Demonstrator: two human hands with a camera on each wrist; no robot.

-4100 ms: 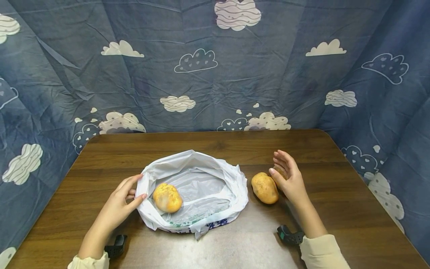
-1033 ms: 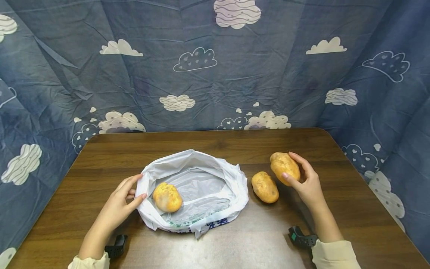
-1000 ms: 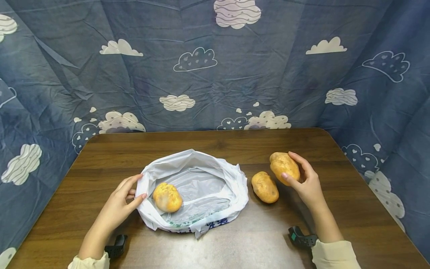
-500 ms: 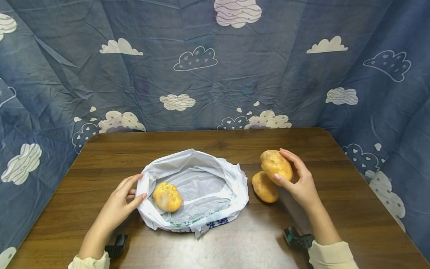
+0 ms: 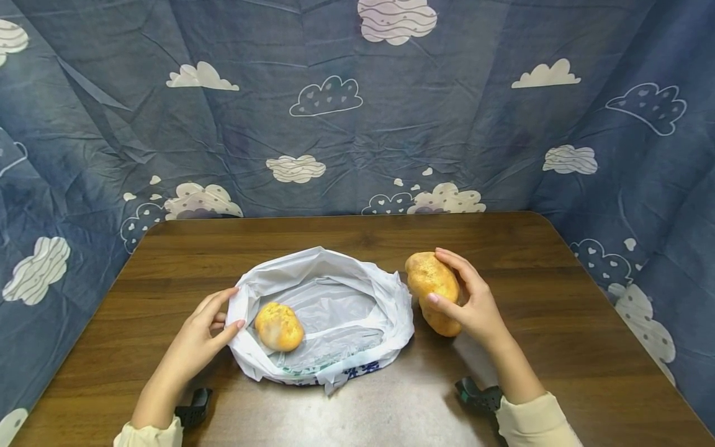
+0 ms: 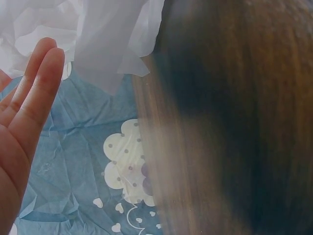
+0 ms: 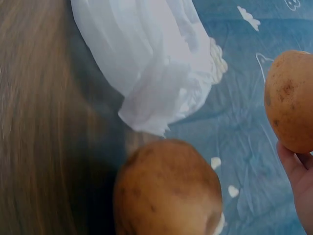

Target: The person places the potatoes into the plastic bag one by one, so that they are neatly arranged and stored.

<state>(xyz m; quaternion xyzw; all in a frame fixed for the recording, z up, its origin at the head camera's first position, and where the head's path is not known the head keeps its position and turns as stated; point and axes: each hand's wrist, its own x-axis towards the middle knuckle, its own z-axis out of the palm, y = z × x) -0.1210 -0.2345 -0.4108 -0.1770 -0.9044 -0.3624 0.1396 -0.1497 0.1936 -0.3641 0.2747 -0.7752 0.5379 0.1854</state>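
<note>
A white plastic bag (image 5: pixel 385 282) lies with its mouth spread wide on the table, one potato (image 5: pixel 278 327) inside at its left. At the bag's left rim, my left hand (image 5: pixel 195 341) pinches the plastic between thumb and fingers. My right hand (image 5: pixel 472 304) grips a second potato (image 5: pixel 430 275) in the air, just right of the bag. Below it a third potato (image 5: pixel 442 323) rests on the table, partly covered by the held one in the head view. In the right wrist view the held potato (image 7: pixel 291 100) and the table potato (image 7: pixel 166 191) appear apart.
The brown wooden table (image 5: pixel 357 422) spreads under everything. Behind it hangs a blue curtain (image 5: pixel 357 143) with a cloud print. A black wrist device (image 5: pixel 477 395) is on the right wrist, another wrist device (image 5: pixel 193 408) on the left.
My right hand has taken up a potato from the table's right side and carried it left, towards the bag. My left hand and the bag have stayed put.
</note>
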